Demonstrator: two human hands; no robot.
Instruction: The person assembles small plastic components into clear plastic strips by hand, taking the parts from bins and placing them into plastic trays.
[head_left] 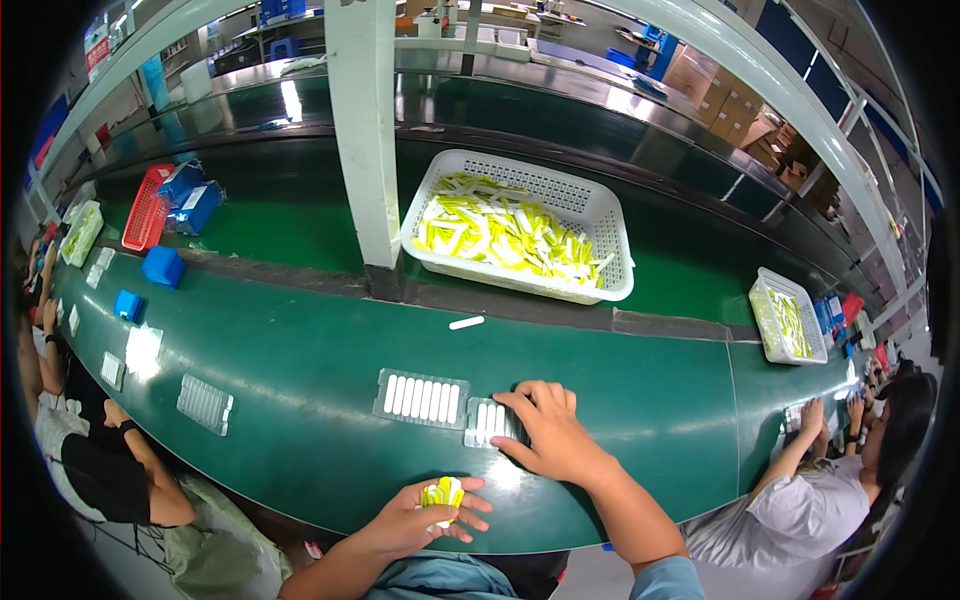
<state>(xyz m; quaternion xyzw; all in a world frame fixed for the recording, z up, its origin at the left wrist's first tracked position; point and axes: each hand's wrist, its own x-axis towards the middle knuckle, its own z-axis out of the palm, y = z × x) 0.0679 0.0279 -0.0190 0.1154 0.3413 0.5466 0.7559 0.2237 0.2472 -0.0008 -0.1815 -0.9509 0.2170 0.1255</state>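
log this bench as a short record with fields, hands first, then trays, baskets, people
left hand: holds a bunch of yellow-and-white strips
right hand: fingertips at the near tray; grip unclear
near tray: white strips visible; right end partly covered by the hand
full tray: left of the near tray, white strips in a row
loose strip: white, on the green table, beyond the trays
big basket: white, holds many yellow-and-white strips
side basket: white, far right, similar strips inside
people: others at both sides

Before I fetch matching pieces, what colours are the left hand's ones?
The pieces are yellow-green and white, seen in the head view.
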